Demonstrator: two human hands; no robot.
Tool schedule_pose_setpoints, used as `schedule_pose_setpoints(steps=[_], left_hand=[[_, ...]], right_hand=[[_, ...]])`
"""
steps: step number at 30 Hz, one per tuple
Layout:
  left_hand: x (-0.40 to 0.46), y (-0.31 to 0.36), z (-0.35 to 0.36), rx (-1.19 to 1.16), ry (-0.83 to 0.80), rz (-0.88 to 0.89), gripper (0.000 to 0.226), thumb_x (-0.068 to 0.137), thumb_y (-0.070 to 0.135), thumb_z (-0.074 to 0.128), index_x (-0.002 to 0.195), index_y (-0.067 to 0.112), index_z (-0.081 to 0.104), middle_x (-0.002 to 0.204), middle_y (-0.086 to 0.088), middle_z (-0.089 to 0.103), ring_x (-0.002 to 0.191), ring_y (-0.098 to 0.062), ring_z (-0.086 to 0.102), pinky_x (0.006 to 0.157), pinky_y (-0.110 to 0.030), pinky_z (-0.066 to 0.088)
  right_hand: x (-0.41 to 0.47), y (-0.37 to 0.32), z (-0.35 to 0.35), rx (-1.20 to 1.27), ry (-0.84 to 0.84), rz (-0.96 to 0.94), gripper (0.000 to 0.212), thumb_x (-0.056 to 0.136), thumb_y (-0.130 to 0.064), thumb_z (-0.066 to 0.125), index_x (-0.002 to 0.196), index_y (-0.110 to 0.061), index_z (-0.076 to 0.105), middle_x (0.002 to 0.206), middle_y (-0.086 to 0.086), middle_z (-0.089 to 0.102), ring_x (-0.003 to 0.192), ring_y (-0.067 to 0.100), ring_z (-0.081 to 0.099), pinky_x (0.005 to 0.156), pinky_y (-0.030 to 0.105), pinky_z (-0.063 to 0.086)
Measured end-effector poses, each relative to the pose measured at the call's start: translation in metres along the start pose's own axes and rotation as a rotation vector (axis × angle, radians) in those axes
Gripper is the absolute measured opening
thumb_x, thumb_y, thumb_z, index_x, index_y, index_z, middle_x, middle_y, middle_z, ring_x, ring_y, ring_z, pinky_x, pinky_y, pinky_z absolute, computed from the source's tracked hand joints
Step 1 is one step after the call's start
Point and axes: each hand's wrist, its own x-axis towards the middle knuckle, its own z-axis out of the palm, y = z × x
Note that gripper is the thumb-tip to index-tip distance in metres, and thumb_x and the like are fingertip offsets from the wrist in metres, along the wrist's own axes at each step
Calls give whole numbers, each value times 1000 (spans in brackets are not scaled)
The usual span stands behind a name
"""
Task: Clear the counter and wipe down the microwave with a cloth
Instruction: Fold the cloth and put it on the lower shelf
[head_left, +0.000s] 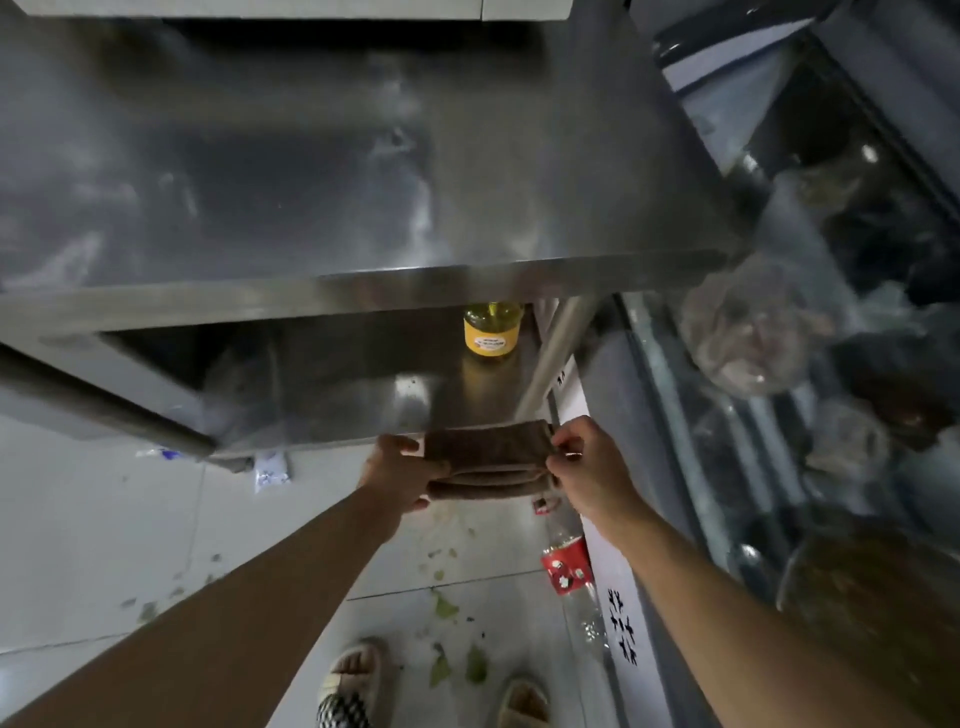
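Yellow-labelled bottle of oil (492, 328) on the lower shelf (363, 395), red-labelled plastic bottle (567, 571) lying on the tiled floor (104, 519) among scattered green leaf scraps (445, 607), beige slippers (358, 670) at bottom edge.

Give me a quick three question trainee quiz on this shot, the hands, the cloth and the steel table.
1. True or false: both hands hold the brown cloth.
2. What stands on the lower shelf? A) yellow-labelled bottle B) kettle C) pan
3. Fill in: the cloth is ___, not spread flat.

Key
1. True: left hand and right hand grip its ends.
2. A, the yellow-labelled bottle.
3. Folded.
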Motion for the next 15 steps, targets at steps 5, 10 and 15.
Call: schedule_pose_setpoints(steps=[5, 10, 15], left_hand=[[70, -19, 30, 14, 132, 109, 29, 82, 7, 68, 108, 12, 56, 99, -10, 60, 81, -25, 59, 74, -40, 55], [153, -42, 46, 51, 188, 147, 28, 85, 3, 55, 112, 11, 57, 105, -16, 60, 95, -34, 60, 83, -49, 55], [234, -59, 60, 104, 237, 228, 31, 84, 5, 54, 113, 14, 57, 111, -17, 61, 103, -35, 59, 87, -47, 54]], right_hand=[[62, 37, 31, -84, 13, -103, 17, 84, 0, 60, 89, -16, 58, 93, 1, 62, 85, 16, 59, 63, 16, 43], [123, 71, 76, -133, 28, -152, 19, 86, 2, 58, 99, -11, 62, 106, 6, 63, 91, 14, 56, 82, 23, 48], [177, 97, 118, -84, 48, -180, 33, 84, 8, 53, 112, -6, 60, 114, 11, 63, 99, 26, 62, 88, 37, 54]])
